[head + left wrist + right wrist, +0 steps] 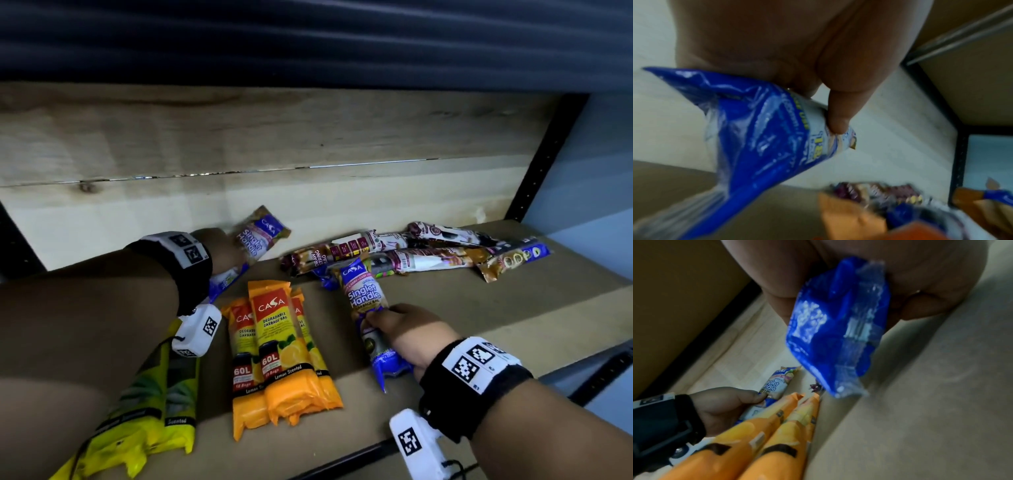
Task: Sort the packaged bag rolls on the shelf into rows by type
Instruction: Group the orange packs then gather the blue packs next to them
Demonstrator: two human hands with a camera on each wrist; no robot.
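Yellow rolls (150, 404) and orange rolls (277, 356) lie grouped at the shelf (479, 325) front. Each hand, left (219, 250) and right (404, 329), grips one blue roll. The back pile (411, 253) remains unsorted.

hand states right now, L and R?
Left hand: closed, gripping a blue Singlet Handle pack near the shelf's back.
Right hand: closed, gripping another blue Singlet Handle pack near the orange packs.
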